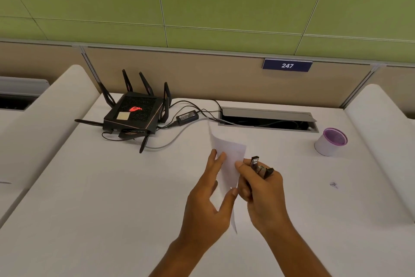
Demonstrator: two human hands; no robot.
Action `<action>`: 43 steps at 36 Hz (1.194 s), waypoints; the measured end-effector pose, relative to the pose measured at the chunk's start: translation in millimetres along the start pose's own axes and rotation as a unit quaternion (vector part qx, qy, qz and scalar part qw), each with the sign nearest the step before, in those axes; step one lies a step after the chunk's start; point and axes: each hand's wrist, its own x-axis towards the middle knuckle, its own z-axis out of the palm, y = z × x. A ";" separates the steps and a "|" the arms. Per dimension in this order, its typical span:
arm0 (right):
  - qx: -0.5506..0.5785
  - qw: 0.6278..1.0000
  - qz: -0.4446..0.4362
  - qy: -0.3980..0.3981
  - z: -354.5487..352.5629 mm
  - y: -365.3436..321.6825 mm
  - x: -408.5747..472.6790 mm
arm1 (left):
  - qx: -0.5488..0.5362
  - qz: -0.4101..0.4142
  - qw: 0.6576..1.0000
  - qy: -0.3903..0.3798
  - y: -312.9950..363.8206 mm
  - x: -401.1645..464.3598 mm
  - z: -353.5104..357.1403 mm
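Paper [229, 153]: one white sheet, bent or folded lengthwise, held up off the desk [89, 198], right of the router [134, 112] and nearer to me than it. Left hand [208, 198] pinches it, with the thumb on the near face low down and the fingers up at its left edge. Right hand [262, 193] is curled round a small metal tool [258, 165] that looks like a mini stapler, though I can't be sure. One fingertip of that hand touches the sheet's right edge.

Progress, my read: early to middle. The sheet is picked up and lined up between both hands, and the tool is in hand. The tool's nose pointing up and away from the sheet, not on it, so nothing is clipped or stapled yet as far as I can see. Left to do: bring the tool onto an edge, press, then set the sheet down. The lower corner of the sheet hangs loose between the wrists and could flop.

Edges and room: there is bare desk on the near side of the router and to its right under the hands, with plenty of room to lower the sheet. A grey cable [179, 135] and a power brick [187, 117] trail off the router's right side, beyond the hands. The open cable hatch [267, 117] is further right of the router, at the back by the partition, so I'd keep the sheet out of that slot. A purple-rimmed cup [331, 142] is far right of the router, well apart from the hands. An ink smudge [334, 184] is on the desk just nearer to me than the cup.
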 end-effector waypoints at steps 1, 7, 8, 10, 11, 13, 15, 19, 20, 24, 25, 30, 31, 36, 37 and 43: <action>0.026 0.999 0.014 -0.013 -0.4 -4.0 -0.1 | 0.006 0.006 1.000 0.004 2.4 -0.6 -0.6; 0.135 0.984 0.098 -0.058 0.3 -22.1 -2.4 | 0.005 -0.003 1.000 0.007 13.6 -4.0 -4.9; 0.149 0.981 0.111 -0.062 0.3 -23.3 -2.8 | 0.009 -0.007 1.000 0.005 13.5 -5.3 -5.2; 0.175 0.973 0.136 -0.069 0.4 -24.0 -2.9 | 0.020 -0.018 1.000 -0.004 11.6 -9.2 -5.2; 0.186 0.969 0.147 -0.073 0.3 -23.9 -3.1 | 0.028 -0.024 0.999 -0.011 9.8 -11.4 -5.0; 0.198 0.963 0.165 -0.079 0.2 -23.1 -3.6 | 0.043 -0.029 0.998 -0.030 6.4 -15.5 -4.5; 0.205 0.959 0.175 -0.082 0.1 -22.2 -4.5 | 0.045 -0.036 0.997 -0.047 5.1 -18.6 -4.0; 0.218 0.955 0.184 -0.082 1.0 -19.4 -6.0 | 0.026 -0.047 0.997 -0.058 10.2 -22.0 -3.7; 0.226 0.953 0.184 -0.084 1.4 -18.4 -5.9 | 0.026 -0.052 0.997 -0.059 11.0 -22.7 -3.4; 0.239 0.950 0.180 -0.091 2.4 -14.4 -5.8 | 0.037 -0.083 0.994 -0.060 5.5 -27.1 -0.6; 0.237 0.951 0.178 -0.090 2.7 -13.4 -5.9 | 0.040 -0.088 0.994 -0.056 2.8 -28.3 0.1; 0.207 0.962 0.150 -0.097 3.3 -9.1 -7.6 | 0.032 -0.108 0.993 -0.033 5.5 -27.9 -0.9; 0.200 0.964 0.143 -0.099 3.2 -7.8 -7.7 | 0.027 -0.116 0.992 -0.030 6.2 -27.3 -2.0; 0.105 0.984 0.076 -0.125 -0.1 -7.8 -12.1 | 0.012 -0.150 0.989 -0.007 4.5 -23.9 -9.5; 0.076 0.988 0.060 -0.123 -2.2 -7.1 -11.9 | 0.017 -0.151 0.988 0.000 2.4 -22.7 -10.8; -0.073 0.997 -0.013 0.033 -30.4 14.3 1.0 | -0.001 -0.206 0.979 0.008 -11.2 -16.8 -22.4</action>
